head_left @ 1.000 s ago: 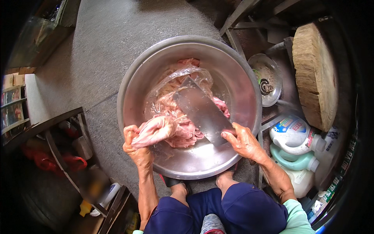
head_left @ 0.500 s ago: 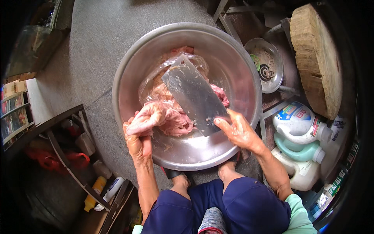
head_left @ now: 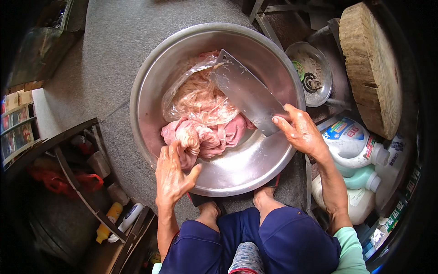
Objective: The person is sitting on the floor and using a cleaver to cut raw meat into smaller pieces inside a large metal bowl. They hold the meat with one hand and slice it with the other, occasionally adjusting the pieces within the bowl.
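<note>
A wide steel basin [head_left: 214,182] stands on the floor before my feet. Pale pink folded meat, perhaps tripe or intestine [head_left: 200,139], lies in a heap inside it, against a clear plastic bag [head_left: 194,98] of pale, wet matter. My left hand [head_left: 173,173] is at the basin's near left rim, thumb apart and fingertips against the meat's edge. At the right side my right hand [head_left: 301,132] grips a broad cleaver [head_left: 248,91] by its handle end, mostly hidden in my palm. Its blade slants up and left over the bag.
On the right stand a thick round wooden chopping block [head_left: 369,68], a clear bowl [head_left: 315,75] with a dark coil in it, and several plastic jugs [head_left: 349,141]. A wooden shelf [head_left: 86,201] with a yellow bottle [head_left: 109,221] is at the lower left.
My left hand has let go of the lifted meat, which now lies in the basin. My right hand has moved the cleaver right and slightly up.
</note>
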The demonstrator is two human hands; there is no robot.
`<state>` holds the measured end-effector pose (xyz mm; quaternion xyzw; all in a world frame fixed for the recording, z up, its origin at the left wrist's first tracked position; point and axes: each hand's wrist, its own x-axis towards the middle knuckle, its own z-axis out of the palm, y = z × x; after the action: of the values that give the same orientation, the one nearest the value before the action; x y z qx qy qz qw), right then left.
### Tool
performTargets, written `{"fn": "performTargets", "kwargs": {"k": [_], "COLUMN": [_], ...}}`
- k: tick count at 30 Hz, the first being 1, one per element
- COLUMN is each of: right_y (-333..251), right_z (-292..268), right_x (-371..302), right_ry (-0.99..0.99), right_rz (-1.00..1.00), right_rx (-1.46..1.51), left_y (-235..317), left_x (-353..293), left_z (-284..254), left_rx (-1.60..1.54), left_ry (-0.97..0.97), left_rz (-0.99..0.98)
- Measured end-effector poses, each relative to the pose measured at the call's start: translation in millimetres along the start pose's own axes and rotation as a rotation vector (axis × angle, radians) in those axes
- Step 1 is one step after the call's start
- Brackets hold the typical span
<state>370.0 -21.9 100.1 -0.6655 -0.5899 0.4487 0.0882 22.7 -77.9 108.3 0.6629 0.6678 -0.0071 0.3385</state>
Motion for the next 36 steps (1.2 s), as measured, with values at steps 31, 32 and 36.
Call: {"fn": "performTargets", "kwargs": {"k": [31,32,36], "right_y": [-78,-79,-64], "right_z": [-2,0,12], "right_x": [-57,-58,-48], "right_ry": [-0.299,-0.303,-0.318], "right_rz": [-0.070,-0.104,-0.099], "right_rx": [0.275,0.291,0.333], "left_y": [-63,-48,-34], "left_x": [17,17,25], "left_z": [35,25,3], "left_rx": [-1.785,-1.767,-1.853], "left_ry": [-0.193,-0.161,-0.184], "left_rz": [-0.268,-0.275,-0.233]}}
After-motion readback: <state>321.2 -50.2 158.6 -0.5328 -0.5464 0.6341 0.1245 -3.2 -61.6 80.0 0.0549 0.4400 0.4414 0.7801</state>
